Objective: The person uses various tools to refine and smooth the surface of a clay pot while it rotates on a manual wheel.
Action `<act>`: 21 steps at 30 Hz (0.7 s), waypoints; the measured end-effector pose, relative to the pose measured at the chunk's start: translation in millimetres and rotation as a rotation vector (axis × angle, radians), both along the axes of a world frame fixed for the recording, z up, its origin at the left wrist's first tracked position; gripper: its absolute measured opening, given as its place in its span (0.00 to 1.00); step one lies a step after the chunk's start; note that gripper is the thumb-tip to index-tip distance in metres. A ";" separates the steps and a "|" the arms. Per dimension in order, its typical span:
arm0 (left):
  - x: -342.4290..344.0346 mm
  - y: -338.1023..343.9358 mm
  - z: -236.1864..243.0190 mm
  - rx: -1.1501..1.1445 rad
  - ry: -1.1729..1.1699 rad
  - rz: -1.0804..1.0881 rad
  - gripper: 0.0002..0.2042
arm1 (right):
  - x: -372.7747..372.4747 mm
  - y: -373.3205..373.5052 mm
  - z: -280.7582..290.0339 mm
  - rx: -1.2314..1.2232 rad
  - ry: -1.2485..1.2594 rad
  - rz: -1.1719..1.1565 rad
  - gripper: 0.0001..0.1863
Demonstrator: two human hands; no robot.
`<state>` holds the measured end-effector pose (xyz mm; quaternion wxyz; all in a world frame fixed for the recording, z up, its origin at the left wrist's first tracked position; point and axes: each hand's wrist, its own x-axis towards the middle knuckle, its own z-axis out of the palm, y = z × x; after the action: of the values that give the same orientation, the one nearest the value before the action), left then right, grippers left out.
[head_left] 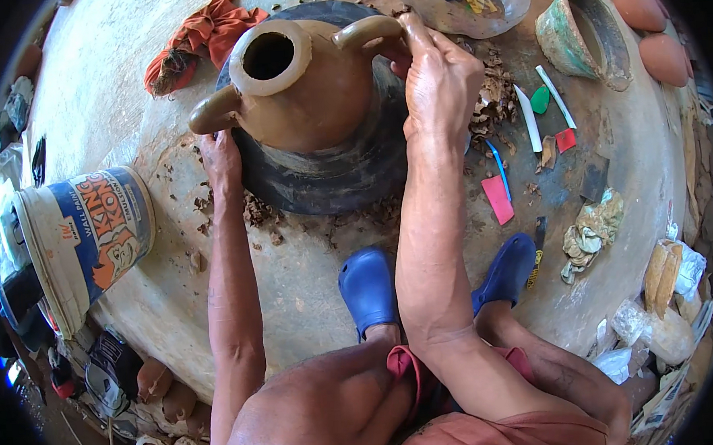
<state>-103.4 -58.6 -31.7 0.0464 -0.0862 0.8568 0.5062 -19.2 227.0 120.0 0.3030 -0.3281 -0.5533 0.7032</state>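
Observation:
A brown wet-looking clay pot [310, 104] with a round open neck stands upright on a dark round turntable [314, 188]. One curved handle [215, 111] sticks out at its left, another clay handle [369, 31] at its right. My right hand [443, 77] is closed at the outer end of the right handle, thumb and fingers bent around it; the pot side of the grip is partly hidden. Below the left handle, my left hand [223, 161] reaches up beside the turntable's edge. Its fingertips are mostly hidden under that handle.
A white-and-blue bucket [91, 236] stands left; an orange-red cloth [209, 33] lies behind. Clay crumbs [491, 94] surround the turntable. Right are a green-stained bowl [564, 38], plastic strips [528, 117], a pink piece [497, 200] and a crumpled cloth [592, 230]. My blue clogs [368, 290] are in front.

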 end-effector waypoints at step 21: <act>-1.6 -0.8 -7.8 0.041 0.057 -0.019 0.28 | 40.8 -18.8 -37.2 0.654 -0.223 0.334 0.24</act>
<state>-104.9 -59.5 -39.6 0.0285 -0.0629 0.8481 0.5254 21.6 208.2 82.8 0.2111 -0.1939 -0.8236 0.4894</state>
